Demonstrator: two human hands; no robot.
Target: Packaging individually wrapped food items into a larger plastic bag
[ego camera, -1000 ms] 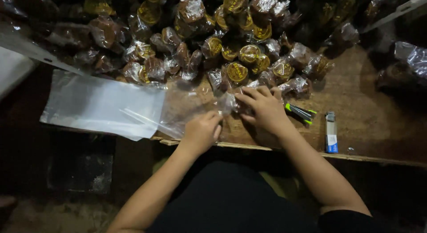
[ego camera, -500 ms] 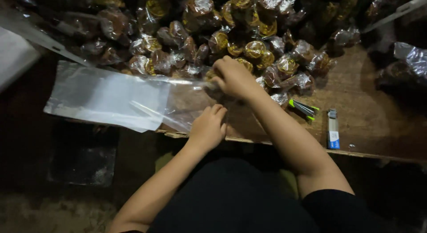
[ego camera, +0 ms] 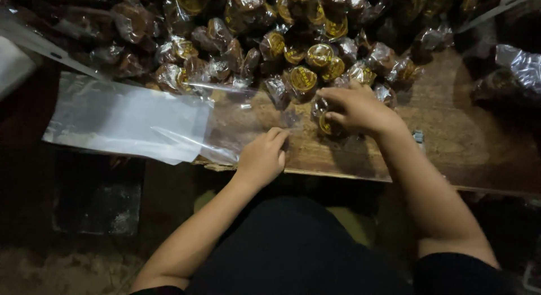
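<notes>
My left hand [ego camera: 263,157] rests on the edge of a clear plastic bag [ego camera: 169,120] lying flat on the wooden table [ego camera: 451,143], fingers curled, pinching the bag's open end. My right hand [ego camera: 358,110] is closed around a small wrapped brown sweet with a round yellow label [ego camera: 327,125], just right of the bag's mouth. A large pile of the same wrapped sweets [ego camera: 270,36] lies across the back of the table, right behind both hands.
A second heap of wrapped sweets [ego camera: 515,69] sits at the far right. A white object [ego camera: 12,64] shows at the left edge. The table's front edge runs below my hands, with dark floor [ego camera: 84,216] underneath. A small blue-white item [ego camera: 418,136] peeks beside my right wrist.
My right hand reached back into the pile, then came forward to the table with a wrapped sweet. My left hand stayed on the bag's edge.
</notes>
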